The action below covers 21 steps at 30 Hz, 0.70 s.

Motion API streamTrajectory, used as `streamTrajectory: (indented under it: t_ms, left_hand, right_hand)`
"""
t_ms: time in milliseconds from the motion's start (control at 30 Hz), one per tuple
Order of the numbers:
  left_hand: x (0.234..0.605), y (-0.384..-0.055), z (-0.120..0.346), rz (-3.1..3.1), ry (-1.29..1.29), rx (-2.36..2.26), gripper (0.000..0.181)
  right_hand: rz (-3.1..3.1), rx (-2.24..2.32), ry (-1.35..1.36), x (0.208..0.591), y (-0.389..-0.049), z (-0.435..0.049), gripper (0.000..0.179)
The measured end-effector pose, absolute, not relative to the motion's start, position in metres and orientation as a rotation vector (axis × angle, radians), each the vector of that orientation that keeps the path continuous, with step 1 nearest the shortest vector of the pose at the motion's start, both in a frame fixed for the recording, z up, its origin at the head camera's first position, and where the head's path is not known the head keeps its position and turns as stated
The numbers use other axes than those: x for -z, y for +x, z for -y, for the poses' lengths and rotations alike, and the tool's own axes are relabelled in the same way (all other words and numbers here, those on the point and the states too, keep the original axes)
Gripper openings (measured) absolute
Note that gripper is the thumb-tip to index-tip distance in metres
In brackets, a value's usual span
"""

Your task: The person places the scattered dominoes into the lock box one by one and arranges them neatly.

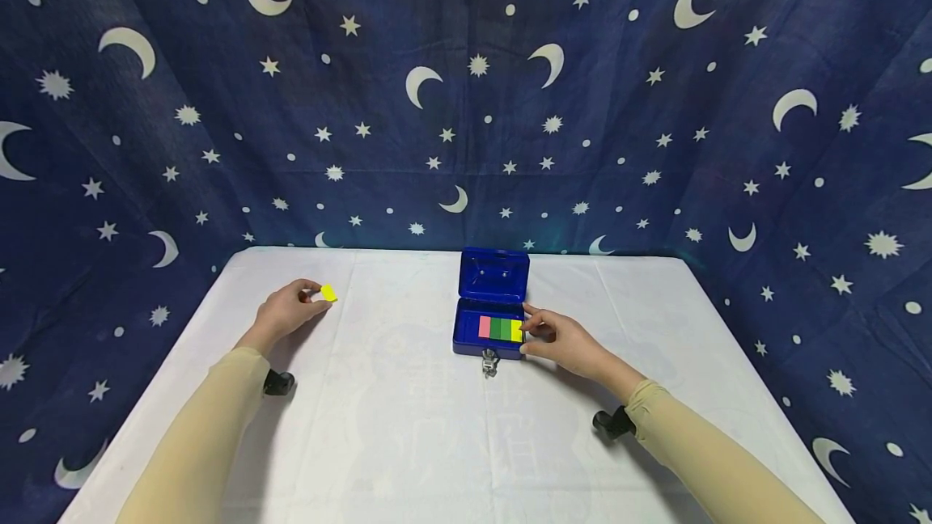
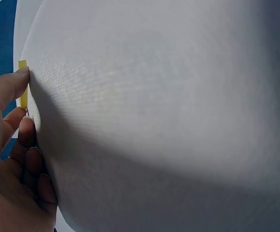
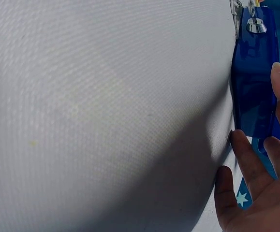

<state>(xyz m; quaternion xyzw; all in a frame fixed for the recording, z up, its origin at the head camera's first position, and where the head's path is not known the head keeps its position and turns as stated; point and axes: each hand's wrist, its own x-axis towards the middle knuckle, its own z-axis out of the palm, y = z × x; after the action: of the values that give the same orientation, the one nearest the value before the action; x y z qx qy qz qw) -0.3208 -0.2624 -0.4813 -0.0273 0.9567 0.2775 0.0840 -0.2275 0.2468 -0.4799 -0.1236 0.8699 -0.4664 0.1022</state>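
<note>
My left hand (image 1: 286,310) pinches a small flat yellow piece (image 1: 329,293) between thumb and fingertips at the left of the table. Edge-on in the left wrist view, the same yellow piece (image 2: 23,87) shows as a thin strip. A blue metal cash box (image 1: 493,285) stands with its lid raised. Inside lies a row of coloured strips (image 1: 500,328): pink, two greens and yellow. My right hand (image 1: 568,340) is at the box's right side, an index fingertip overlapping the yellow strip and the thumb at the front corner. In the right wrist view, fingers extend along the box's side (image 3: 256,82).
Keys (image 1: 489,363) hang at the lock on the box's front. A white cloth (image 1: 408,427) covers the table. Behind and at both sides hangs a dark blue curtain (image 1: 379,136) with moons and stars. Black wrist cameras (image 1: 280,382) sit under both forearms.
</note>
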Motion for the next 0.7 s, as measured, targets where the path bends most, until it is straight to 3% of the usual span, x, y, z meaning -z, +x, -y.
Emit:
streamTrajectory:
  t_ms: [300,700]
  left_hand:
    - [0.482,-0.323,0.258,-2.874,-0.040,-0.834,0.062]
    - [0.460,-0.321,0.210,-2.905,0.337,-0.953,0.052]
  right_hand:
    - [-2.563,1.406,-0.396,0.478,-0.225,-0.245,0.029]
    - [-2.564,1.381,-0.377,0.480,-0.227,-0.247,0.029]
